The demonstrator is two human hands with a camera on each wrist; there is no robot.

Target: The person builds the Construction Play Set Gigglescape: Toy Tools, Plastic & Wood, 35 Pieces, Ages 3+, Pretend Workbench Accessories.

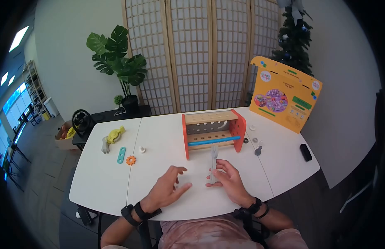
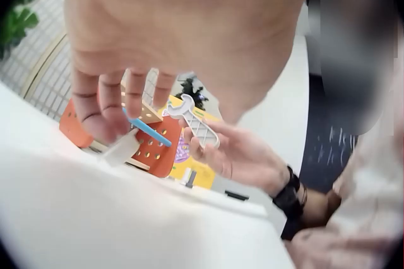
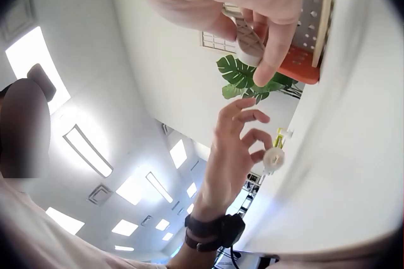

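My right hand [image 1: 230, 181] holds a light grey toy wrench [image 1: 213, 166] upright by its handle, thumb on the near side and fingers behind. Its hooked head shows clearly in the left wrist view. Palm turned inward, my left hand [image 1: 167, 189] hovers over the table with fingers loosely bent and thumb apart. A small white piece [image 3: 274, 158] with a round end appears by the left fingertips in the right wrist view. Beyond both hands stands a toy workbench [image 1: 213, 117] with red side panels, wooden shelves and a blue front bar [image 1: 213, 141].
On the white table's left lie a teal strip with holes [image 1: 121, 155], an orange gear [image 1: 130, 160], a white peg [image 1: 142, 150] and a yellow-and-grey item [image 1: 115, 135]. Small grey and white pieces sit right of the workbench, near a black case [image 1: 305, 152]. An orange-yellow box [image 1: 283, 95] stands behind.
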